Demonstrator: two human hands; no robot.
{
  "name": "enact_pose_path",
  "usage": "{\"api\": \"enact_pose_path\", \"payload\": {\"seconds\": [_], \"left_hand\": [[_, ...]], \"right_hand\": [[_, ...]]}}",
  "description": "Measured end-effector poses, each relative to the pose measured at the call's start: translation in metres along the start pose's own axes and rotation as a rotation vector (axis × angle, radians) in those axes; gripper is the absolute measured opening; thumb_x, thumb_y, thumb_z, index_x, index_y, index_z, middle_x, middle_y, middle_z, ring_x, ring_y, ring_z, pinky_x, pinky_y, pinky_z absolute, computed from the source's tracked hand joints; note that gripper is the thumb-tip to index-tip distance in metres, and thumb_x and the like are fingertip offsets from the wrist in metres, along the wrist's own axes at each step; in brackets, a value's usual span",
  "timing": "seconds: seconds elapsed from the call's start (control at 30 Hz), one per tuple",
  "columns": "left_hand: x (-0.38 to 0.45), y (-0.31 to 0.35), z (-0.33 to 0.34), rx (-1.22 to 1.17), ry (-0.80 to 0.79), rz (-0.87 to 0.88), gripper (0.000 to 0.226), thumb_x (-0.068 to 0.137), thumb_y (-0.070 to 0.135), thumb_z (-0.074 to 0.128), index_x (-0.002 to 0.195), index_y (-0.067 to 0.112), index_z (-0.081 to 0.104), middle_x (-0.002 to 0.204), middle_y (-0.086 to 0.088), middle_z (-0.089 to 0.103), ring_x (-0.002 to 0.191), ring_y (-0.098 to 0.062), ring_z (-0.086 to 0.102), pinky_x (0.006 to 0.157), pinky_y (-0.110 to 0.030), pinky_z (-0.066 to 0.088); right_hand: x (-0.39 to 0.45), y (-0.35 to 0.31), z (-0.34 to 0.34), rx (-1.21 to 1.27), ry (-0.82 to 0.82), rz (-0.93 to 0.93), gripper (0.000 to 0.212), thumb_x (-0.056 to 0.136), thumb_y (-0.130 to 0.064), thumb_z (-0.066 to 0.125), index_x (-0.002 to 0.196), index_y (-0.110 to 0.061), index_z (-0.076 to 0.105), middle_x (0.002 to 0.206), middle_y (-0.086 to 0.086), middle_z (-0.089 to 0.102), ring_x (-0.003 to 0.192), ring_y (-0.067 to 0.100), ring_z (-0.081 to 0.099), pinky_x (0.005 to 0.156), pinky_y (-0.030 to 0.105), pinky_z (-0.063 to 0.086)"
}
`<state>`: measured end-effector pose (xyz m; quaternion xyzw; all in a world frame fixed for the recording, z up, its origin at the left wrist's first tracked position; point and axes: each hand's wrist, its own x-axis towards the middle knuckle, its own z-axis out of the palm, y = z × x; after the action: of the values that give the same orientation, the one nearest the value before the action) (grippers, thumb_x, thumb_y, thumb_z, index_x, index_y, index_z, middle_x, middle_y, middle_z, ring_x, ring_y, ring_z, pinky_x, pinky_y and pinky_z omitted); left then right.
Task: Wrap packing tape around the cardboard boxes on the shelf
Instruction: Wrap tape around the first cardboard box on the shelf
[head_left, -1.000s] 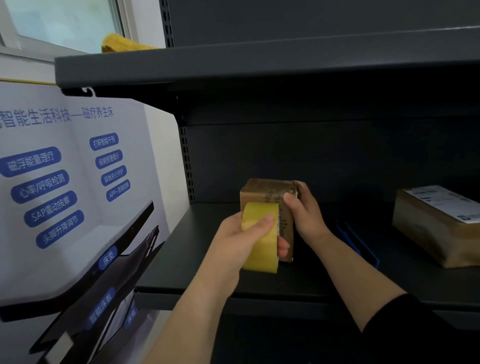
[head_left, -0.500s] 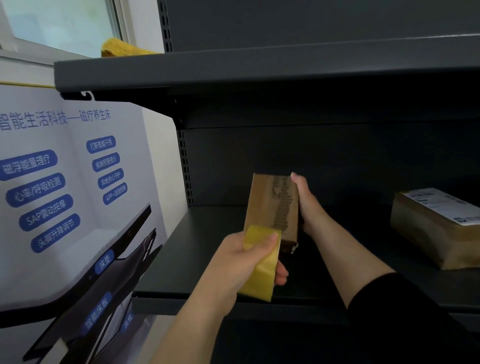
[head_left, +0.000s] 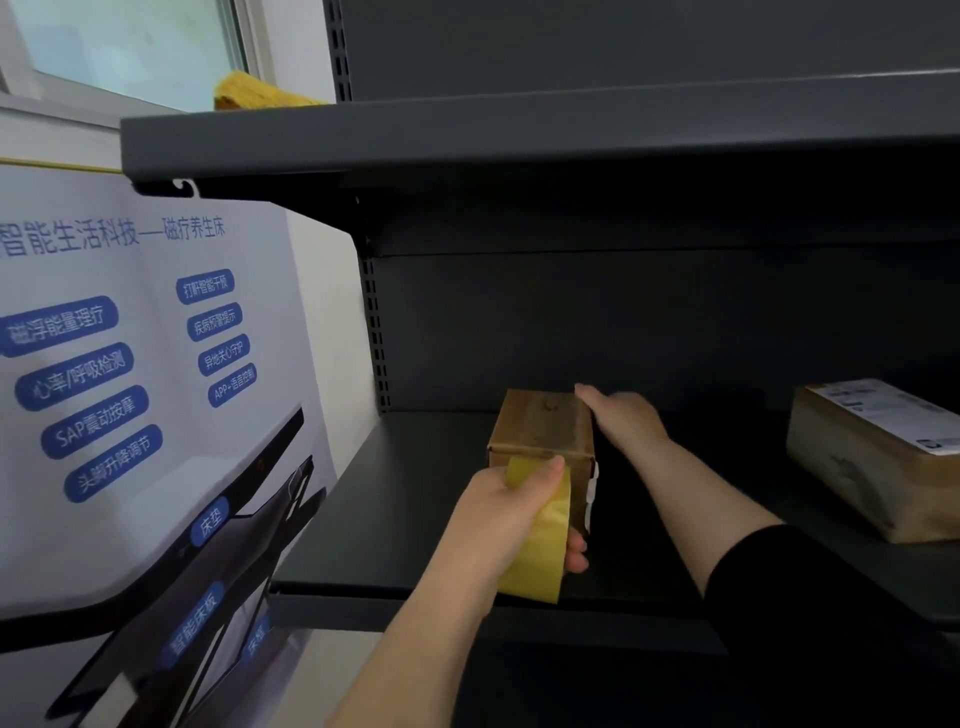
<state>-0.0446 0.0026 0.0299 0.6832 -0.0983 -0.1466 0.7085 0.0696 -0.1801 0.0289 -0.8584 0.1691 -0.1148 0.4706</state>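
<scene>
Centre frame | left hand (head_left: 511, 512) grasping yellow tape roll (head_left: 540, 540) | right hand (head_left: 623, 415) gripping small cardboard box (head_left: 543, 426) on shelf (head_left: 395, 509)

The tape roll (head_left: 540, 540) is a glossy mustard yellow, slightly translucent at its free edge. The small cardboard box (head_left: 543, 423) is plain brown kraft, mottled with darker smudges on top, with a strip of white at its near right corner. The larger box (head_left: 862, 467) further right is the same tan brown, carrying a white label (head_left: 893, 410) with small dark print. The shelf (head_left: 415, 519) and its back panel are uniform dark charcoal grey. The poster (head_left: 130, 415) at left is pale grey-white with blue Chinese lettering, blue pill-shaped tags lettered in white, and a black angular shape. A sleeve (head_left: 810, 597) is black. The bundle (head_left: 260, 93) on the upper shelf is yellow-orange
</scene>
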Motion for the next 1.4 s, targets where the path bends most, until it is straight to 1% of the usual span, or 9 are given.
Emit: {"api": "enact_pose_path", "payload": {"seconds": [0.13,0.27,0.37,0.53,0.7,1.0,1.17,1.3,1.4], "left_hand": [[0.001,0.001,-0.001,-0.025,0.122,-0.044,0.035,0.079,0.044,0.065,0.095,0.019,0.046,0.088,-0.01,0.065,0.051,-0.017,0.068,0.046,-0.026,0.053],[0.007,-0.006,-0.008,0.198,0.267,0.137,0.036,0.078,0.045,0.065,0.094,0.031,0.037,0.105,0.003,0.05,0.088,-0.007,0.056,0.068,-0.025,0.046],[0.014,-0.004,-0.014,0.219,0.172,0.135,0.045,0.081,0.037,0.065,0.113,0.029,0.036,0.119,0.0,0.044,0.101,-0.013,0.051,0.086,-0.031,0.045],[0.023,0.001,-0.016,0.329,0.131,0.182,0.05,0.08,0.038,0.065,0.122,0.031,0.039,0.12,0.003,0.039,0.094,-0.003,0.046,0.072,-0.018,0.039],[0.031,0.004,-0.017,0.408,0.104,0.185,0.058,0.079,0.043,0.064,0.131,0.036,0.039,0.119,0.008,0.043,0.1,-0.004,0.048,0.077,-0.021,0.039],[0.038,0.0,-0.016,0.477,0.138,0.232,0.05,0.076,0.051,0.061,0.123,0.038,0.05,0.101,0.02,0.041,0.094,-0.003,0.047,0.074,-0.022,0.038],[0.04,0.0,-0.013,0.338,0.16,0.239,0.034,0.075,0.04,0.067,0.107,0.035,0.058,0.103,0.017,0.044,0.095,-0.003,0.048,0.071,-0.017,0.037],[0.04,0.0,-0.017,0.327,0.086,0.216,0.021,0.08,0.036,0.064,0.099,0.039,0.056,0.106,0.015,0.044,0.093,-0.002,0.046,0.07,-0.021,0.038],[0.039,0.003,-0.022,0.4,0.014,0.227,0.023,0.076,0.04,0.066,0.097,0.043,0.055,0.106,0.014,0.044,0.093,-0.003,0.047,0.067,-0.021,0.038]], "right_hand": [[-0.012,-0.024,-0.014,-0.518,0.142,-0.524,0.051,0.09,-0.044,0.052,0.135,-0.022,0.045,0.142,0.005,0.044,0.131,0.025,0.036,0.112,0.046,0.023],[-0.037,-0.034,-0.011,-0.707,-0.372,-0.429,0.077,0.087,-0.069,0.021,0.146,-0.021,0.025,0.156,0.004,0.016,0.144,0.02,0.008,0.113,0.047,-0.006],[-0.038,-0.031,-0.009,-0.744,-0.454,-0.336,0.08,0.087,-0.069,0.019,0.149,-0.021,0.004,0.158,0.001,-0.006,0.144,0.017,-0.008,0.112,0.053,-0.005],[-0.028,-0.034,-0.002,-0.682,-0.446,-0.35,0.069,0.094,-0.058,0.023,0.149,-0.022,0.004,0.158,-0.004,-0.005,0.144,0.014,-0.008,0.112,0.055,-0.006],[-0.017,-0.042,0.0,-0.653,-0.503,-0.349,0.06,0.1,-0.046,0.02,0.149,-0.015,0.006,0.158,0.002,-0.001,0.144,0.018,-0.004,0.115,0.033,-0.001],[-0.003,-0.061,0.018,-0.733,-0.436,-0.184,0.055,0.101,-0.041,0.013,0.15,-0.017,0.005,0.158,0.003,-0.001,0.144,0.026,-0.003,0.116,0.052,0.005],[0.002,-0.055,0.018,-0.507,-0.347,-0.232,0.052,0.101,-0.018,0.029,0.148,-0.012,0.009,0.157,0.011,0.005,0.144,0.028,0.002,0.115,0.04,0.004],[0.007,-0.05,0.018,-0.449,-0.302,-0.283,0.053,0.099,-0.037,0.035,0.147,-0.021,0.022,0.157,0.004,0.015,0.144,0.026,0.009,0.116,0.043,0.015],[0.008,-0.049,0.018,-0.405,-0.303,-0.257,0.051,0.097,-0.039,0.041,0.144,-0.023,0.032,0.15,0.005,0.031,0.132,0.023,0.036,0.097,0.029,0.034]]}}
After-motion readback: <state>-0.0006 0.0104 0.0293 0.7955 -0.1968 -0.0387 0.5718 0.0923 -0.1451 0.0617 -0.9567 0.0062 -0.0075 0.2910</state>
